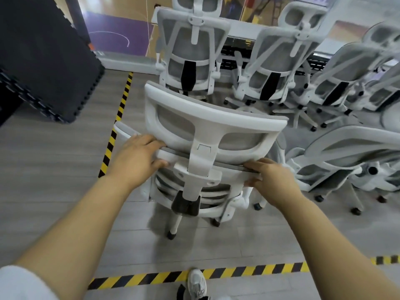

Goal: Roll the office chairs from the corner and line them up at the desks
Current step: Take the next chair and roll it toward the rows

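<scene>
Grey plank floor (pixel 54 169), yellow-black hazard tape (pixel 121 109). Centre: white mesh office chair (pixel 207 126), seat hidden; left hand (pixel 138 156), right hand (pixel 270 178) curl round backrest top. Ahead, more white chairs (pixel 270 68) block white desk (pixel 242 29), rightmost cut off.

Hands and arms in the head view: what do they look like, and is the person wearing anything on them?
Both the left hand and the right hand are bare: no gloves, rings, watch or bracelet show. The forearms are uncovered too. A white sleeve shows high on the left arm; the right arm leaves the picture before any sleeve appears.
</scene>
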### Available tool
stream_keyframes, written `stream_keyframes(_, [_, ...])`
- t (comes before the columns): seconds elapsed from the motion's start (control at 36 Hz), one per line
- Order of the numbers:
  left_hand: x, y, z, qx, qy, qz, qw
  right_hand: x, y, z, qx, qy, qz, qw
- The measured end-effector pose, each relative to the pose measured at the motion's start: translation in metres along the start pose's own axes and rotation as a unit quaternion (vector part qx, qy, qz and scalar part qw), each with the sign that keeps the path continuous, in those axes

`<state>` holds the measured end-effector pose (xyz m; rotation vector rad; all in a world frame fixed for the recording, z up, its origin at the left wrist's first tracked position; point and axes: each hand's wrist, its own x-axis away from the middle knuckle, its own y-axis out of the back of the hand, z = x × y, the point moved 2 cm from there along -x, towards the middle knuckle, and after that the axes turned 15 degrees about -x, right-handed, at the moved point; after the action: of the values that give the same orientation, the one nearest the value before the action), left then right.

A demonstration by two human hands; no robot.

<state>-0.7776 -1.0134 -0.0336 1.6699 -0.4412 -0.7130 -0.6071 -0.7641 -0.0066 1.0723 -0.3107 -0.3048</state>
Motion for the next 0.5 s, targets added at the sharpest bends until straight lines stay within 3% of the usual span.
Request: stream_keyframes(0.5, [-0.063, -0.016, -0.035, -0.021, 0.084, 0.015, 0.996, -0.113, 0.034, -0.059, -0.064, 0.038, -0.011, 0.997])
